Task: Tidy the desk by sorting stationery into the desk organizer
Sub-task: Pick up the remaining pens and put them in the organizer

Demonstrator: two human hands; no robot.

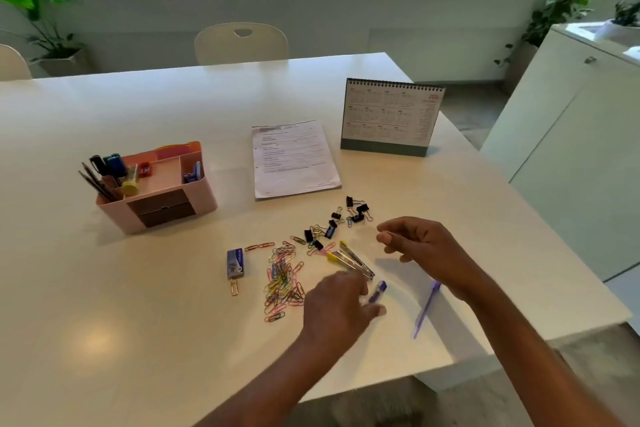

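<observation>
A: Where's the organizer (pixel 156 191)?
B: Left side of the desk (pixel 138 340), pens standing in it. To its right: staple box (pixel 235 263), paper clips (pixel 282 282), binder clips (pixel 332 225), stapler (pixel 351 260).
A: Hands?
B: Left hand (pixel 339 308) at the stapler's near end, blurred, grip can't be told. Right hand (pixel 422 246) has loosely curled fingers and holds nothing. Purple pen (pixel 427 308) beside its wrist.

Blurred left hand (pixel 337 302), fingertips (pixel 355 284) just beside a small purple piece (pixel 378 289) and the opened stapler (pixel 353 260); paper clips (pixel 284 282) left of them. Loosely curled right hand (pixel 420 246) holding nothing; binder clips (pixel 332 227) just beyond its fingers, purple pen (pixel 427 308) behind them
</observation>
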